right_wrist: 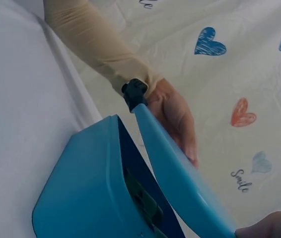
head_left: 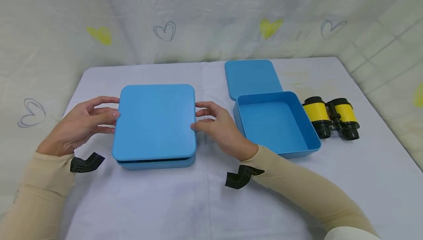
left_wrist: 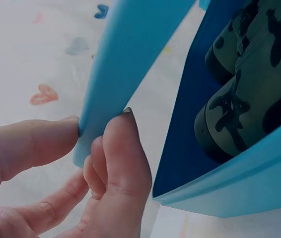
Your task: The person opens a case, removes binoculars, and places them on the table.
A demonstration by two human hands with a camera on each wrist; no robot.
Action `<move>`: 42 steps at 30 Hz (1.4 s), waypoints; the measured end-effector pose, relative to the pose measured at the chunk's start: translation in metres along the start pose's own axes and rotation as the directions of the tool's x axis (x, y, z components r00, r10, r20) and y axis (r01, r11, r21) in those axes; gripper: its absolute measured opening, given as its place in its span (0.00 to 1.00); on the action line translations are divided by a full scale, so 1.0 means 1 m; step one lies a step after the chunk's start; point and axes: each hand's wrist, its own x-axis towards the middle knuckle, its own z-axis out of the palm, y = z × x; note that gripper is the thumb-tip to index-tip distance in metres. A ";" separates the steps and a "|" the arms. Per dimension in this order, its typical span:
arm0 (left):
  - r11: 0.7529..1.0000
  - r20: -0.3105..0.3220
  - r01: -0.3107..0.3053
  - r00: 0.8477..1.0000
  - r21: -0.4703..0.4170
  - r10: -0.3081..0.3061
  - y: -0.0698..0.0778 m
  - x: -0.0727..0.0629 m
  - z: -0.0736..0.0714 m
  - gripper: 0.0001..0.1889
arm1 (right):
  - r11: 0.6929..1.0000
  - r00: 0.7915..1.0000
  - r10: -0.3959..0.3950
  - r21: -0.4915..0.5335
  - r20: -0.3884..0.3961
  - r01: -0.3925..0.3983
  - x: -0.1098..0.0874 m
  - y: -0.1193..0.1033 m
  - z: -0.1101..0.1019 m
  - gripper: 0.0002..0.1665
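Note:
A blue lid (head_left: 155, 120) lies over a blue box (head_left: 158, 164) on the left half of the table. A dark gap shows along its front edge. My left hand (head_left: 87, 120) pinches the lid's left edge between thumb and fingers. At the opposite edge, my right hand (head_left: 220, 128) holds the lid with its thumb on the rim. The left wrist view shows the lid (left_wrist: 125, 54) tilted above the open box, with camouflage-patterned binoculars (left_wrist: 259, 94) inside. In the right wrist view, the lid (right_wrist: 180, 173) stands apart from the box rim, and a right-hand thumb (right_wrist: 272, 227) touches it.
Right of my right hand sits an open blue box (head_left: 274, 122), with a second blue lid (head_left: 252, 76) behind it. Yellow and black binoculars (head_left: 332, 117) lie beside that box. A printed curtain (head_left: 211, 19) hangs behind the white-covered table (head_left: 178, 203).

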 end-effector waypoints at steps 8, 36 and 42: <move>0.999 -0.015 -0.001 1.000 0.041 0.002 0.005 -0.001 -0.005 0.26 | 0.999 1.000 -0.021 -0.027 0.023 0.021 0.004 -0.012 -0.002 0.37; 0.992 -0.072 0.019 0.997 0.122 -0.011 0.025 0.014 -0.024 0.32 | 0.995 0.999 -0.041 -0.093 0.032 0.043 0.036 -0.039 -0.001 0.38; 0.993 -0.083 0.011 0.997 0.119 -0.001 0.025 0.020 -0.030 0.32 | 0.990 0.998 -0.056 -0.125 0.037 0.060 0.047 -0.045 0.000 0.37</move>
